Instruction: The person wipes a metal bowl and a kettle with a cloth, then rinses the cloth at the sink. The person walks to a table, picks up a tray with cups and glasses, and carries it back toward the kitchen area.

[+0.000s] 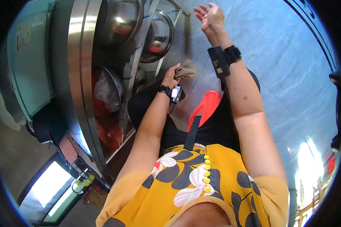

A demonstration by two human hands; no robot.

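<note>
A bunched, damp-looking brown cloth (185,70) is in my left hand (170,76), low over the floor beside a metal shelf rack. My right hand (213,17) reaches farther forward above the grey tiled floor (272,65). Its fingers are loosely bent and apart, with nothing in them. Each wrist wears a black strap with a small box. Between my bent legs shows part of a red plastic object (206,106); my leg hides the rest, so its kind is unclear.
Large stainless-steel basins (159,37) stand in the shelf rack (139,51) on my left. Below them is a clear plastic bag (106,90) near red items. A steel counter edge (82,71) runs alongside, with a pale teal cabinet (29,65) beyond. A metal leg (179,6) stands ahead.
</note>
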